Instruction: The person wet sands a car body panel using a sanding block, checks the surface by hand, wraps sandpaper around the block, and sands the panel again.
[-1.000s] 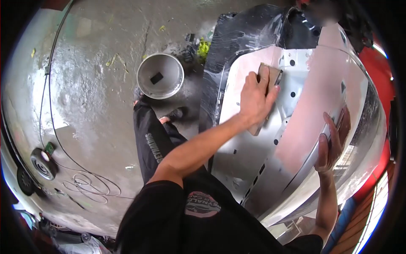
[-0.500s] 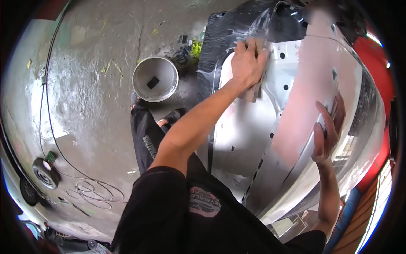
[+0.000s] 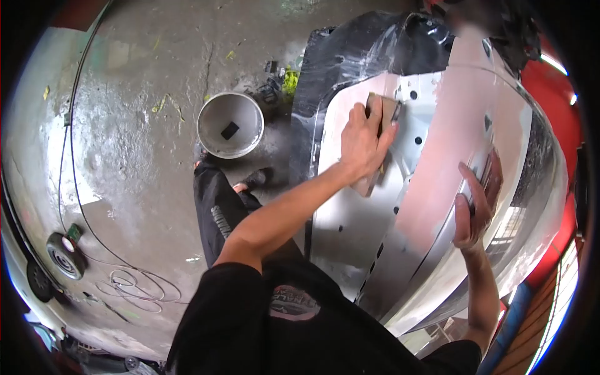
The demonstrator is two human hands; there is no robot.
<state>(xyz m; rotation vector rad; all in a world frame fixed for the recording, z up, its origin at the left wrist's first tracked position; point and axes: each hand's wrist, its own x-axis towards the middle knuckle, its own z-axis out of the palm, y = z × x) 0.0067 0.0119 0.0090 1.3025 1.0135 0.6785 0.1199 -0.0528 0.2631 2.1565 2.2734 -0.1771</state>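
My left hand (image 3: pixel 364 140) is closed on a long, brownish sanding block (image 3: pixel 387 111), which lies flat against the pale car body panel (image 3: pixel 350 222) near its rounded pink and white corner. Part of the block is hidden under my palm and fingers. Farther right, my right hand (image 3: pixel 478 203) rests on the curved outer side of the body, beside the wide pink band (image 3: pixel 431 175). Its fingers are apart and nothing is held in it.
A grey bucket (image 3: pixel 231 125) with a dark piece inside stands on the wet floor. A hose (image 3: pixel 75 125) runs down the left to loose coils near a small wheel (image 3: pixel 65 256). Black body parts (image 3: pixel 350 53) lie beyond the panel.
My left hand and the block went up toward the dark edge, then came back down the panel. My right hand stays against the body side. The view has shifted slightly.
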